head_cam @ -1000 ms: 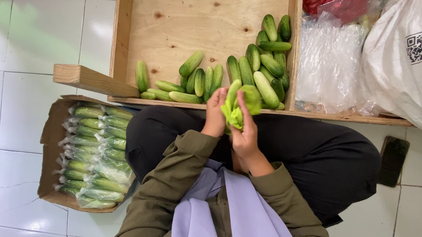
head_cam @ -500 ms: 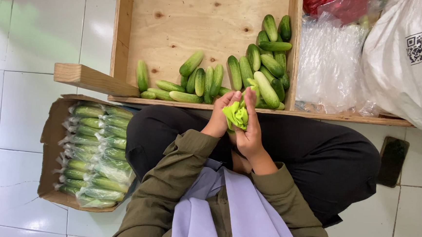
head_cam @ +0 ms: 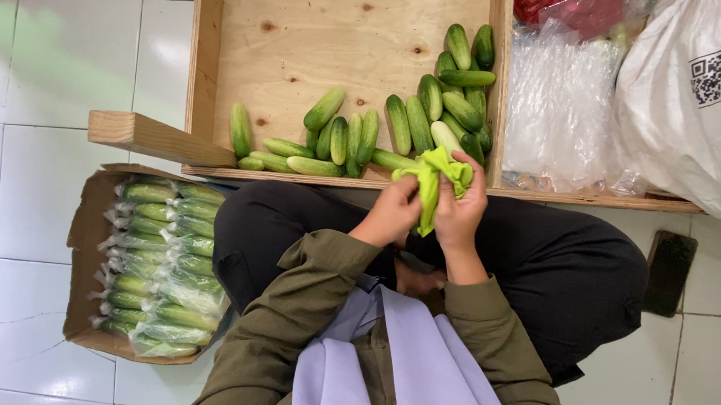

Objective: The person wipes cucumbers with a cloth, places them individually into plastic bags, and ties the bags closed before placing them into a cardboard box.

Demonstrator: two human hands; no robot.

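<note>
Where the two hands meet, just over the near rim of the tray, a cloth is being worked.
Cloth: (head_cam: 435,172) lime green, bunched and folded, a tail hanging down between the hands; held above the lap, touching no cucumber that I can tell.
Left hand: (head_cam: 393,213) fingers curled, pinching the cloth's lower fold.
Right hand: (head_cam: 460,207) fingers closed around the upper bunch.
Handling: likely light, soft and limp; not fragile; best gripped by a gathered fold or an edge, since it will sag anywhere else.
Tray: (head_cam: 206,68) wooden, loose cucumbers (head_cam: 433,107) piled at its near right.
Box: (head_cam: 83,236) cardboard, on the floor to the left, bagged cucumbers inside.
</note>
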